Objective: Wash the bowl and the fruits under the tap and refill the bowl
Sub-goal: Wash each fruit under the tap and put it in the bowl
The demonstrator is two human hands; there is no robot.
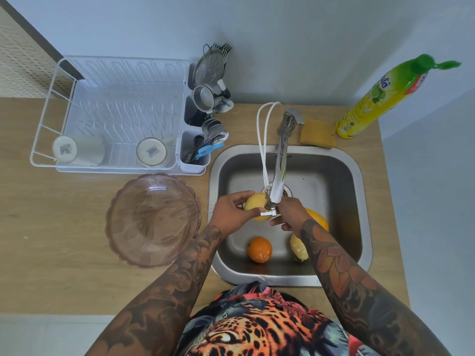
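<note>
On the wooden bench (51, 227), a white wire dish rack (115, 114) holds two upturned cream mugs (77, 150). Just in front of it stands the empty pink ribbed glass bowl (153, 219), beside the square steel sink (354, 201). Over the basin, the left hand (231, 214) curls its fingers (240, 196) round a yellow lemon (255, 208) beneath the chrome tap (280, 160). The right hand (290, 214) is at the tap's small lever, fingers bent; whether they pinch it cannot be told. In the sink lie a round orange (259, 249), a pale yellow fruit (298, 249) and a larger orange fruit (318, 220). A yellow sponge (317, 133) and a yellow-green detergent bottle (380, 98) sit behind.
</note>
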